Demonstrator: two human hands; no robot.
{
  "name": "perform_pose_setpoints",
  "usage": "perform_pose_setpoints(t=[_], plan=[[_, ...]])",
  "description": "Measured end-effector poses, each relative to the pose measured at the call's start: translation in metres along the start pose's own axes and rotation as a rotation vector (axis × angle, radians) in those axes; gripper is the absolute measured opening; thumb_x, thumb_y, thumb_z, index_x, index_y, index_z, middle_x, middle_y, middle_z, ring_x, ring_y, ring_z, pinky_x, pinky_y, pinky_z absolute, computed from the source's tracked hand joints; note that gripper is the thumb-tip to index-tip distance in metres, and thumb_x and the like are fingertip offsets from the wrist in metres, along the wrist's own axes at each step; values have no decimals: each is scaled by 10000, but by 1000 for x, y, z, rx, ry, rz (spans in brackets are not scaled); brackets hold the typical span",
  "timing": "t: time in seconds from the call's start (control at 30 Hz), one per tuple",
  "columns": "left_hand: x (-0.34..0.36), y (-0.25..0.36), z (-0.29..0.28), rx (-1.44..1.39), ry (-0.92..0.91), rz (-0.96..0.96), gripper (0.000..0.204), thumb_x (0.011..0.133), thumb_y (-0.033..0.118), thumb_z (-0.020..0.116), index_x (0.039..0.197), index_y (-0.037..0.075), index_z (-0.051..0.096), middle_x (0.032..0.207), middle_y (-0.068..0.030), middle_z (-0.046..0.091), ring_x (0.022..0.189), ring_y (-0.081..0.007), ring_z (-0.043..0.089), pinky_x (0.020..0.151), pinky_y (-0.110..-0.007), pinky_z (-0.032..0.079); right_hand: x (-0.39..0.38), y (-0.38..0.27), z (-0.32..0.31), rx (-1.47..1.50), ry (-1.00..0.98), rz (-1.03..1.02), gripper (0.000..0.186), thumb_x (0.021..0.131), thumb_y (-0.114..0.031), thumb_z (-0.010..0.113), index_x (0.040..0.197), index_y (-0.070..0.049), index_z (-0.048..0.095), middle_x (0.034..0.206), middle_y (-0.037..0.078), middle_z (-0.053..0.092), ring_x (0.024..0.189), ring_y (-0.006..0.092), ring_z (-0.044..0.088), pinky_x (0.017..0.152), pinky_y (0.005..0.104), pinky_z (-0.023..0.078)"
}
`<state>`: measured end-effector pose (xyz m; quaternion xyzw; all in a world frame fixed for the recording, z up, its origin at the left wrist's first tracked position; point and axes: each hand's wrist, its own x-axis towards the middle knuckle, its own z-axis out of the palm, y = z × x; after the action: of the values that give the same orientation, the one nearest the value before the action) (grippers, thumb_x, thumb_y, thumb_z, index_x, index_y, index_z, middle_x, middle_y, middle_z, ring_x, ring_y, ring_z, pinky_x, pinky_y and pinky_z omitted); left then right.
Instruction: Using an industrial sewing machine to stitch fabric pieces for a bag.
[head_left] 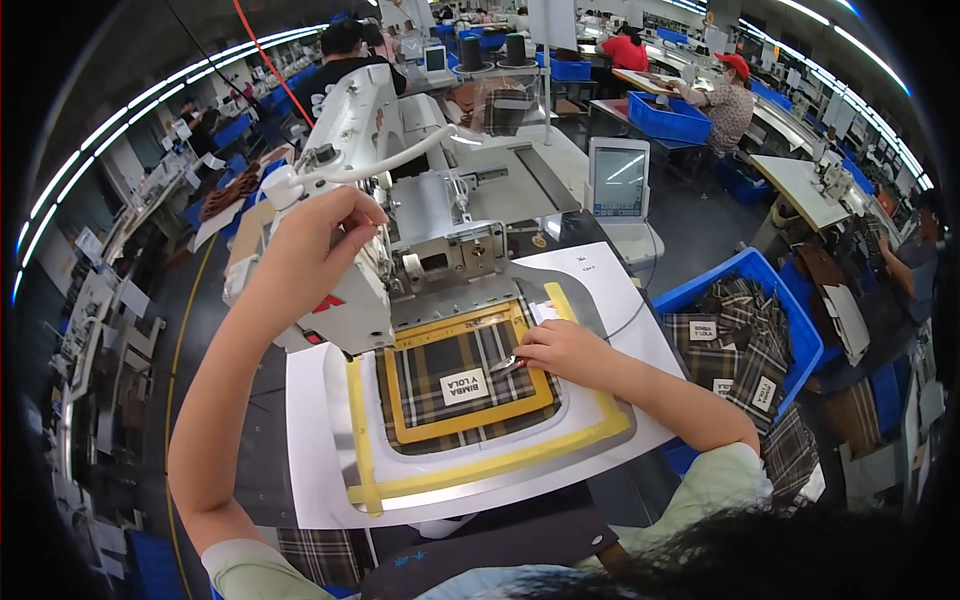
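My right hand [572, 355] grips small thread snips [508, 366] with a red handle, and their metal blades lie low over dark plaid fabric [440, 352]. A white printed label [463, 387] sits on that fabric beside the blade tips. Around the fabric runs a yellow frame [470, 431], set in a metal clamp plate edged with yellow tape [490, 482]. My left hand [335, 235] is raised at the head of the white sewing machine [350, 125], fingers curled together in a pinch. Whatever the pinch holds, if anything, is too small to make out.
White paper [310, 440] lies beneath the clamp plate. To the right stands a blue bin [810, 345] heaped with labelled plaid pieces [735, 330]. A control screen [618, 180] stands behind the table. Other people work at tables farther back.
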<state>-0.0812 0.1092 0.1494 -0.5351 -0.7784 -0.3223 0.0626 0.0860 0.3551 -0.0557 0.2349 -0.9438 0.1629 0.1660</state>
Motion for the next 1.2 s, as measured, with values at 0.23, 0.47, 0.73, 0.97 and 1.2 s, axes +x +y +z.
perform_pose_setpoints(t=[0.23, 0.47, 0.73, 0.97, 1.2], plan=[[1, 1, 8, 177, 140, 31, 64, 816, 15, 612, 873, 24, 585, 777, -74, 579, 723, -185, 559, 636, -304, 469, 28, -14, 0, 182, 186, 261, 149, 873, -154, 564, 968, -40, 559, 895, 115, 589, 831, 298, 587, 716, 374, 477], [-3, 0, -3, 405, 148, 97, 82, 749, 27, 659, 800, 59, 604, 746, -30, 582, 736, -201, 526, 709, -325, 398, 128, -47, -54, 46, 476, 212, 320, 862, -362, 599, 879, -49, 538, 759, 85, 592, 650, 282, 600, 559, 356, 470], [-6, -5, -1, 335, 158, 130, 89, 733, 33, 673, 784, 69, 610, 731, -15, 570, 719, -180, 512, 704, -313, 375, 167, -46, -50, -286, 659, 89, 325, 829, -374, 624, 723, -87, 515, 592, 41, 551, 518, 209, 588, 462, 319, 456], [-4, -5, 1, 319, 157, 129, 94, 732, 22, 668, 779, 64, 598, 730, -20, 561, 701, -178, 506, 683, -305, 376, 170, -42, -50, -361, 629, 92, 302, 846, -352, 605, 714, -96, 515, 575, 22, 546, 515, 189, 591, 457, 306, 455], [-6, -12, -5, 164, 150, 97, 88, 746, 9, 653, 789, 46, 585, 739, -35, 549, 704, -175, 505, 685, -289, 393, 171, -40, -41, -247, 677, 138, 307, 840, -348, 614, 716, -83, 522, 561, 36, 551, 521, 218, 595, 463, 316, 455]])
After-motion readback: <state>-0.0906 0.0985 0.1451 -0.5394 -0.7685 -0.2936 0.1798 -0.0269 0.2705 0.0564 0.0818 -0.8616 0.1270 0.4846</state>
